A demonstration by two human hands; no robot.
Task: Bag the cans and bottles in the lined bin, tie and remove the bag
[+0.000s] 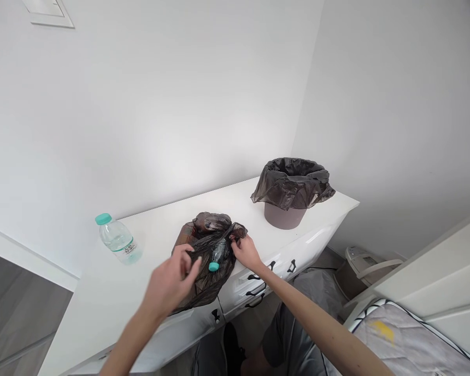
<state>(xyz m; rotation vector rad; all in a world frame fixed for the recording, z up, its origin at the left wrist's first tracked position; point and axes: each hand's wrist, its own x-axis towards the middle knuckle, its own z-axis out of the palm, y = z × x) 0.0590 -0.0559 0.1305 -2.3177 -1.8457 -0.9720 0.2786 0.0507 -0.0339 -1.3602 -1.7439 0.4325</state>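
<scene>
A dark, see-through plastic bag (207, 287) lies bunched near the front edge of the white cabinet top, with bulky brownish contents showing through. Out of its opening pokes a small clear bottle with a teal cap (214, 266). My right hand (246, 251) pinches the bag's gathered edge on the right side. Over the bag's left side hovers my left hand (174, 277), fingers apart and curved, holding nothing. Farther left stands a clear bottle (118, 237), slightly tilted in view, with a teal cap and a small white label.
A mauve bin (285, 216) lined with a black bag (293, 190) stands on the right of the cabinet (156, 232). Drawers with black handles (255, 301) line its front. On the floor at right sits a beige appliance (360, 266), near a mattress (399, 339).
</scene>
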